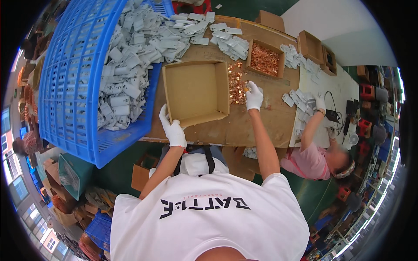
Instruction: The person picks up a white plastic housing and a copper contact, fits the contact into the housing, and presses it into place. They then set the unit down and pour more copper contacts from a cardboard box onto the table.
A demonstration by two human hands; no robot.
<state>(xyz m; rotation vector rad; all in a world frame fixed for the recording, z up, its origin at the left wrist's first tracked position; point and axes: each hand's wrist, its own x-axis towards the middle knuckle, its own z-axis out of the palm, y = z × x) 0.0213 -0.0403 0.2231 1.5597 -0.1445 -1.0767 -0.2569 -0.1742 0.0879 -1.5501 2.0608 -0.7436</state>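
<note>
A shallow, empty-looking cardboard box (pixel 195 91) sits tilted in front of me on the brown work table. My left hand (pixel 175 132), in a white glove, grips the box at its near left corner, with part of the fingers hidden by the box. To the right of the box lies a loose patch of small copper-coloured metal pieces (pixel 237 85). At this patch's right edge is my right hand (pixel 254 97), also gloved in white. Its fingers are curled together, and what they hold is too small to make out.
A big blue plastic crate (pixel 72 87) lies at the left, spilling grey-white plastic parts (pixel 130 65) onto the table. Beyond my right hand stands a small cardboard box of copper pieces (pixel 265 59). A co-worker in pink (pixel 311 162) handles similar parts at the right.
</note>
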